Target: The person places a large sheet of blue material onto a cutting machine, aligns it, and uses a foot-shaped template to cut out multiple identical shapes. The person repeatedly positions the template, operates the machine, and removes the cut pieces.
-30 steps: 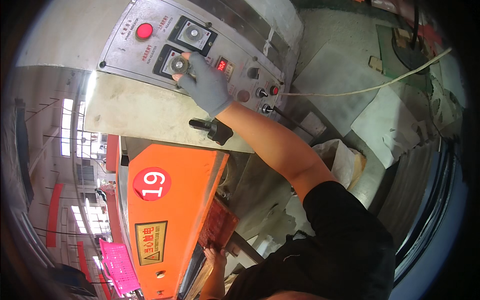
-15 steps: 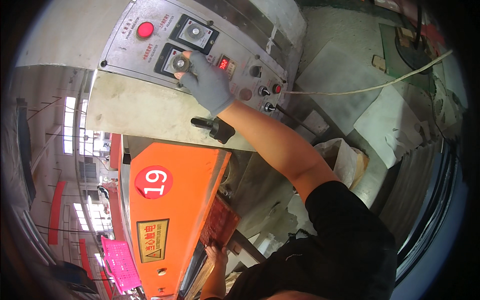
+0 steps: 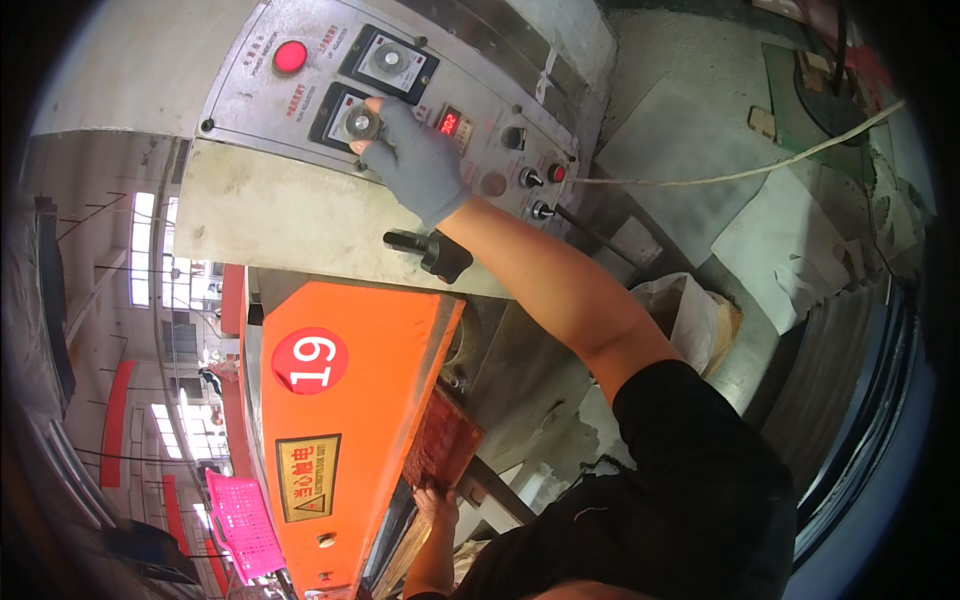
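My right hand (image 3: 415, 165), in a grey fingerless glove, pinches the round metal knob (image 3: 361, 123) of a black-framed dial on the control panel (image 3: 270, 110). A matching knob (image 3: 389, 59) sits just above it. Beside the glove are a red digital display (image 3: 449, 122), several black switches and a small red button (image 3: 556, 173). Low in the view my bare left hand (image 3: 437, 507) grips the near edge of a red-brown board (image 3: 445, 438), next to the orange machine body. Its fingertips are small here, and their underside is hidden.
A black star-shaped handle (image 3: 447, 258) juts out under my right forearm. The orange panel (image 3: 350, 380) carries a round red sticker and a yellow warning label. A pink basket (image 3: 245, 525) stands at lower left. To the right lie a white bag (image 3: 675, 310), grey sheets and a pale cord (image 3: 720, 181).
The view has shifted very slightly. My right hand stays on the same knob, and my left hand remains at the board's edge.
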Available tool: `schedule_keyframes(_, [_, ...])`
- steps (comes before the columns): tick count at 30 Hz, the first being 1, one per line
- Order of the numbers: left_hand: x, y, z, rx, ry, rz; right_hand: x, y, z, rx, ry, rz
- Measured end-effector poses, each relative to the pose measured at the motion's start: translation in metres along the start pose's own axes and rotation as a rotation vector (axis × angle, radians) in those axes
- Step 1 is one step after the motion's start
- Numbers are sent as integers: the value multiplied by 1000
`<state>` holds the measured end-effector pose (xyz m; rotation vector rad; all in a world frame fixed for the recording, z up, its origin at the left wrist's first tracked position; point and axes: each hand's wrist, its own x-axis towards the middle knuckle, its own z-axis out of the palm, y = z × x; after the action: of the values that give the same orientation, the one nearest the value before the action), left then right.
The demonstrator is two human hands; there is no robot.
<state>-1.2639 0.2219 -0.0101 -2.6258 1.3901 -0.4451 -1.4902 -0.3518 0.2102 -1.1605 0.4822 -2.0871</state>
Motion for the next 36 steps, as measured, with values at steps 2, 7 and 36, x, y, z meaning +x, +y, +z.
schedule_keyframes(2, [0,0,0,26,-11,-15,0,0,-1,-6,-19,12])
schedule_keyframes(7, [0,1,0,43,36,30,1,-4,-3,4,-57,69])
schedule_keyframes(36, [-213,-212,-41,-21,293,-523,-518,-229,-35,-77,-1570,-161])
